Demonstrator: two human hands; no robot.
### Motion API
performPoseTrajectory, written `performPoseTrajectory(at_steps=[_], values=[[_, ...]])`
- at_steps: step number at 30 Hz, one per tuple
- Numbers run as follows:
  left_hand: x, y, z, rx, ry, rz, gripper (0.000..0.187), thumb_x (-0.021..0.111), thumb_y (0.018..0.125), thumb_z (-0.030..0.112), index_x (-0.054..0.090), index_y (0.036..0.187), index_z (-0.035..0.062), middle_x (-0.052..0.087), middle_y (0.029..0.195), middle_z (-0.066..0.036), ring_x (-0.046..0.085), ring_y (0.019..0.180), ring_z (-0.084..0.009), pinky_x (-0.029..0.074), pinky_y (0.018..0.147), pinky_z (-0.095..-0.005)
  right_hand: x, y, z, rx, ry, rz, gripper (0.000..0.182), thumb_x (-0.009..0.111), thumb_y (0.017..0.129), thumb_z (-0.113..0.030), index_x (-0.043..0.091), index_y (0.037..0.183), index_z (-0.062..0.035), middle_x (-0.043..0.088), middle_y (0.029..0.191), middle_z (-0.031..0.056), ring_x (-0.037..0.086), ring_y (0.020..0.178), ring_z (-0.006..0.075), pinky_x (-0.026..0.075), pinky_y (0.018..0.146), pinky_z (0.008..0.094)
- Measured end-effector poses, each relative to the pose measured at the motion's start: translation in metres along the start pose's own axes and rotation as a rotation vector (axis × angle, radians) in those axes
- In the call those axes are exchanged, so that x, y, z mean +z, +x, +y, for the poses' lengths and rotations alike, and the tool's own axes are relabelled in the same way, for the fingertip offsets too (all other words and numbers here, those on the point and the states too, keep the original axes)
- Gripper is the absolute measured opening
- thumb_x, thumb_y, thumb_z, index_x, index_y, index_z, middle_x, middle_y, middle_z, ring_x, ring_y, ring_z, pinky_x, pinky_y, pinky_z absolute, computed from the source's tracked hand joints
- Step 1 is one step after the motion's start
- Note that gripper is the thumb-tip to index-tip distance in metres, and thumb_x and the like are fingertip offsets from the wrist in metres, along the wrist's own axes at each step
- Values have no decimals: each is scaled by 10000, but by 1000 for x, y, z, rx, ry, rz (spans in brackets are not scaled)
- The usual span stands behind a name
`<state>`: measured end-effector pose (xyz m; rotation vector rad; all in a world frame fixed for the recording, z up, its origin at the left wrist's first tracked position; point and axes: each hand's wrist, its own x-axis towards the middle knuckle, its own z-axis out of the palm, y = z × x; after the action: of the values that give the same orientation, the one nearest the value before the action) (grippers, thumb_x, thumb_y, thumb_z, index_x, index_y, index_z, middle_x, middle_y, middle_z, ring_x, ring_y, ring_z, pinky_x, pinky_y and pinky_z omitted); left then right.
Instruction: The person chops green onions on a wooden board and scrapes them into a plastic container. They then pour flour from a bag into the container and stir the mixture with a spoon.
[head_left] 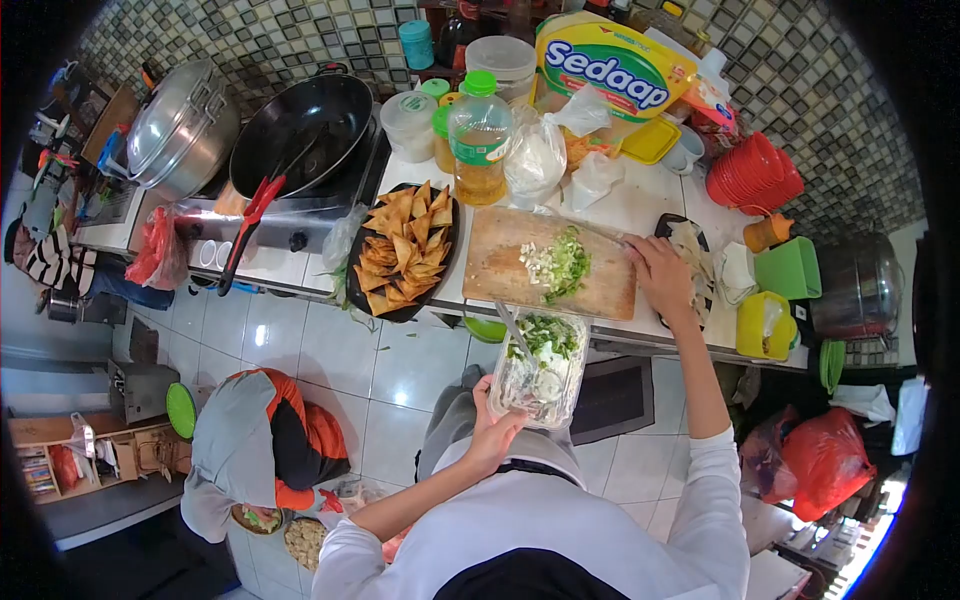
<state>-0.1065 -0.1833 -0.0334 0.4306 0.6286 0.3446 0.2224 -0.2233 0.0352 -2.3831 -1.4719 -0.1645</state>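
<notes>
My left hand [494,425] grips the near end of a clear rectangular container [572,392], held at the counter's front edge. White creamy food [545,370] and chopped green leaves [550,335] lie inside, with a spoon [514,331] leaning in at the left. Beyond it is a wooden cutting board [495,270], where chopped white pieces [536,264] sit beside sliced green onion [569,262]. At the board's right edge, my right hand [662,272] is closed at the handle end of a knife [597,231], whose blade lies along the far edge; the fingers partly hide the handle.
Left of the board, a black plate [352,287] bears folded fried triangles [405,245]. A wok [300,135] with a red-handled utensil [250,228] sits on the stove. An oil bottle [479,145] and bags stand behind. Another person [245,430] crouches on the floor at left.
</notes>
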Motion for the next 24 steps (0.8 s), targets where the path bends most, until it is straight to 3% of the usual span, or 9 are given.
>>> performPoseTrajectory(at_steps=[7, 18, 24], values=[[2, -4, 5, 14, -59, 9, 689, 520, 791, -117, 191, 1295, 218, 368, 1307, -65, 430, 1213, -200, 406, 955, -328, 1, -26, 0, -63, 51, -17, 232, 535, 888, -243, 622, 1053, -104, 582, 841, 91, 571, 806, 298, 466, 688, 406], [21, -3, 12, -37, -8, -24, 673, 568, 835, -103, 173, 1272, 221, 365, 1316, -55, 435, 1220, -193, 406, 1007, -378, -11, -70, -44, 262, 252, -124, 236, 541, 910, -228, 642, 1026, -49, 646, 884, 153, 614, 769, 346, 480, 677, 400], [23, -2, 12, -26, 0, -30, 664, 571, 838, -97, 175, 1264, 224, 362, 1310, -54, 438, 1218, -193, 411, 1005, -382, -24, -116, -77, 236, 343, -147, 201, 560, 896, -203, 653, 994, -54, 652, 851, 149, 620, 745, 340, 482, 652, 380]])
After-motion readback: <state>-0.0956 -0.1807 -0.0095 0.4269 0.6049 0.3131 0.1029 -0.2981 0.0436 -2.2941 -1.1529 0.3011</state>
